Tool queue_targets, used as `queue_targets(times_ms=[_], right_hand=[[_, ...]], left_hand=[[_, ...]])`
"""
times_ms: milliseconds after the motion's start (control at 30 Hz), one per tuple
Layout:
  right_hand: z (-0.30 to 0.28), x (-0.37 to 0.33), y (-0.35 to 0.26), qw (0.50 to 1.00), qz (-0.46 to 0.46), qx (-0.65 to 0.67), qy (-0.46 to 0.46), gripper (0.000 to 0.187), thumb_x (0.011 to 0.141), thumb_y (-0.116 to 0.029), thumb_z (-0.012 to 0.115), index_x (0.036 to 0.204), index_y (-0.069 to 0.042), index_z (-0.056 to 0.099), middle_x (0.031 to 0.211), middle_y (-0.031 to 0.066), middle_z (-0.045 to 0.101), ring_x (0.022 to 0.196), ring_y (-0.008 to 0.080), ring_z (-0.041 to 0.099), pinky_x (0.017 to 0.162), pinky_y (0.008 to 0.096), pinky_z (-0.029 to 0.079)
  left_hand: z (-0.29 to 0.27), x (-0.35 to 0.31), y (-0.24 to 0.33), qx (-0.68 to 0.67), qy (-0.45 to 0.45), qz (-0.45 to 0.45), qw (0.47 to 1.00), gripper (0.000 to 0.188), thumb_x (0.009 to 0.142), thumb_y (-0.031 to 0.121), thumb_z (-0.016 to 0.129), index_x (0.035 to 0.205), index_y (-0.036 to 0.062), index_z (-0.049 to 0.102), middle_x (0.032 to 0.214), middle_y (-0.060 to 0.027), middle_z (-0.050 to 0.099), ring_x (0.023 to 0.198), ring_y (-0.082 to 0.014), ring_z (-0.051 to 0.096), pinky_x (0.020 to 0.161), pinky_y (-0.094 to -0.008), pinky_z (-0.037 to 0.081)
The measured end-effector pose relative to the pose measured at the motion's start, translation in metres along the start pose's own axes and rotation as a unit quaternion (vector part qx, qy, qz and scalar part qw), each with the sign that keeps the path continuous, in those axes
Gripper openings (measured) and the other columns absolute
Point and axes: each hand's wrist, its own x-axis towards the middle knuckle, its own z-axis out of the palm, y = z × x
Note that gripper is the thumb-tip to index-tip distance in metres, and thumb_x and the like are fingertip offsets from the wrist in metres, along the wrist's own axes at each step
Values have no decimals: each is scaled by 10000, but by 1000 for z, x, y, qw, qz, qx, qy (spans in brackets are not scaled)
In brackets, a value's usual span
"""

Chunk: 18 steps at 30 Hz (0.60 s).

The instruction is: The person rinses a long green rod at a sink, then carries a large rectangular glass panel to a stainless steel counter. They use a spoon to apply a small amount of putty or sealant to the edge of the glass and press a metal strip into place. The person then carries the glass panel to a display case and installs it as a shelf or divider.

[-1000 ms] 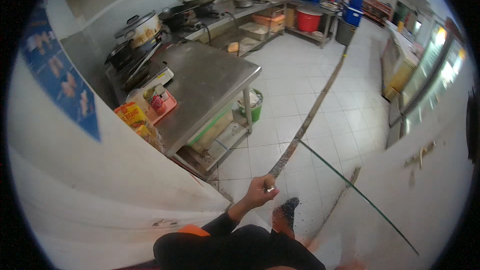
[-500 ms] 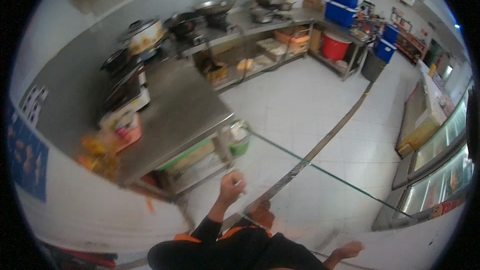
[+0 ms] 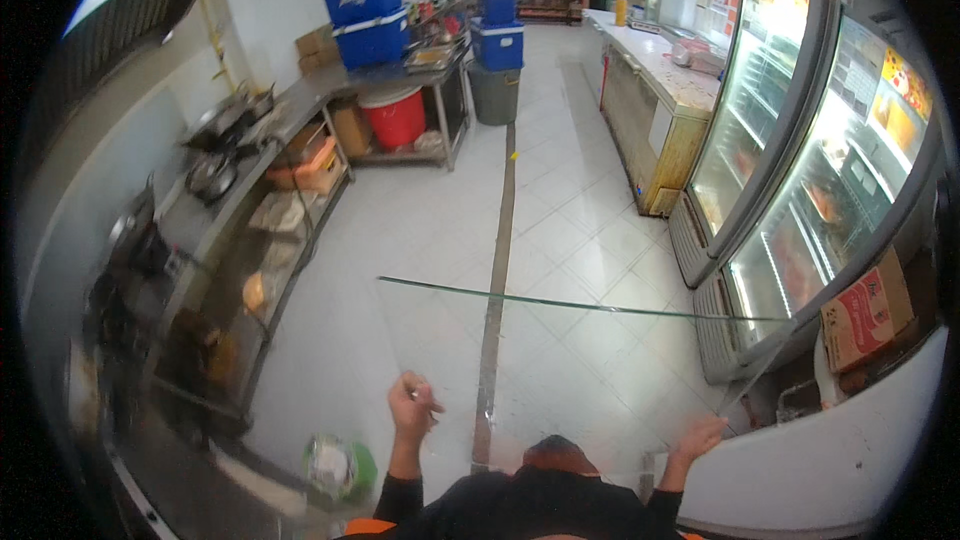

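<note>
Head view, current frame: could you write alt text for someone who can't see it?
A person's left hand and right hand hold a clear glass pane by opposite sides above a white tiled floor. Lit glass-door refrigerators stand at right, a counter with pans at left, stacked blue boxes beyond.

One left hand (image 3: 412, 406) at 7 o'clock and one right hand (image 3: 702, 437) at 4 make two hands. There is one big glass sheet (image 3: 580, 307) at 5 o'clock. There are four blue boxes (image 3: 370, 37), two at 11 o'clock and two at 12. There is one red tub (image 3: 393, 120) at 11, one gray bin (image 3: 497, 97) at 12, one green bucket (image 3: 363, 470) at 7, and two tall glass doors (image 3: 755, 105), at 2 and 3.
</note>
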Motion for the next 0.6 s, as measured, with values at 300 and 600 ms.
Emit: queue_targets(times_ms=[300, 600], right_hand=[[190, 94, 33, 996, -26, -21, 79, 396, 879, -326, 299, 544, -135, 210, 513, -49, 214, 450, 67, 231, 400, 242, 186], [434, 174, 59, 994, 65, 29, -82, 401, 885, -316, 282, 535, -142, 195, 491, -53, 228, 423, 57, 215, 377, 218, 168]], left_hand=[[133, 181, -84, 69, -27, -91, 993, 316, 751, 294, 552, 618, 69, 374, 457, -11, 406, 348, -105, 459, 267, -203, 336], [223, 362, -129, 109, 55, -48, 991, 273, 783, 238, 501, 617, 89, 344, 440, -19, 401, 318, -107, 424, 236, -216, 296]])
